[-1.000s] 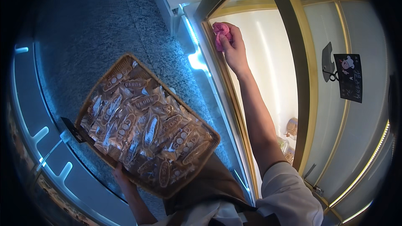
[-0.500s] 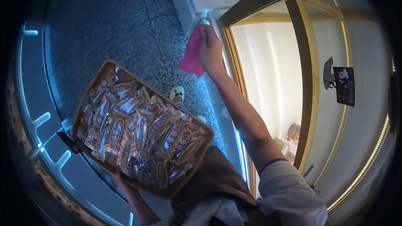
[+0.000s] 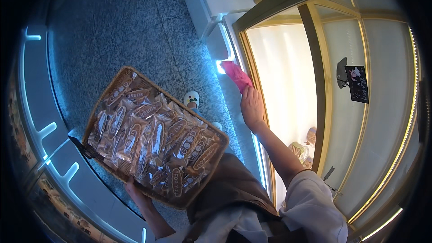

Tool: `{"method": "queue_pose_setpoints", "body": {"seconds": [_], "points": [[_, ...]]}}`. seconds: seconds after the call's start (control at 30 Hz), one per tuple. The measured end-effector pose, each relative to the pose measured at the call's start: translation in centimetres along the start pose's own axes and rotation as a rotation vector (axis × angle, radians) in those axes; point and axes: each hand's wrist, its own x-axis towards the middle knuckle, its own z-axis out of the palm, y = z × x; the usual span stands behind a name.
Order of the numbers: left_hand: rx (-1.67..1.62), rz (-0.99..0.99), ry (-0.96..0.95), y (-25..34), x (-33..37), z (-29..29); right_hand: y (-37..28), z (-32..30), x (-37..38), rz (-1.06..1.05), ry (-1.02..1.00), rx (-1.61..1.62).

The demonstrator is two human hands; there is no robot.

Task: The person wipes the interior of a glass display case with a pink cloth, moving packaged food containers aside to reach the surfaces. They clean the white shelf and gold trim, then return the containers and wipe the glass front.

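Note:
A tilted wicker basket (image 3: 118, 73) hangs at my front left, filled with several clear-wrapped baked snacks (image 3: 157, 137). My left hand (image 3: 132, 188) grips its lower left edge; most of the fingers are hidden beneath it. In my right hand (image 3: 252, 106) is a bright pink cloth (image 3: 236, 74), held by one end. The cloth lies against the ledge beside the frame of a lit display case (image 3: 251, 58). My fingers are closed and rest near that frame.
Inside the case a few wrapped packages (image 3: 298, 150) stand low down. A small black sign (image 3: 357, 84) is clipped to the right. Another black tag (image 3: 83, 146) sits by the basket's left edge. A counter with glowing blue strips (image 3: 47, 130) curves along the left.
My right hand has come down and to the right with the pink cloth, from above the floor to the case's frame. The basket has shifted slightly right.

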Motion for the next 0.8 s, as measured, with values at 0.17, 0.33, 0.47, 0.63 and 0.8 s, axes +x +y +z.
{"method": "queue_pose_setpoints", "body": {"seconds": [0.17,0.33,0.47,0.63,0.8], "points": [[-0.051,-0.051,0.042,0.3,0.1,0.5,1.6,-3.2,-10.3,0.212,-0.234,0.712],[-0.026,-0.134,0.046,-0.5,2.3,-1.4,3.4,2.0,-11.0,0.55,-0.571,1.344],[-0.044,-0.149,0.063,-1.6,2.4,-2.1,1.8,-5.0,-5.4,0.78,-0.583,1.956],[-0.149,-0.114,0.03,-3.1,3.3,-2.4,-2.7,-7.1,1.9,0.865,-0.913,2.155],[-0.229,-0.098,-0.11,-4.1,3.7,-2.6,-4.7,-8.3,9.6,0.589,-0.706,1.967]]}}
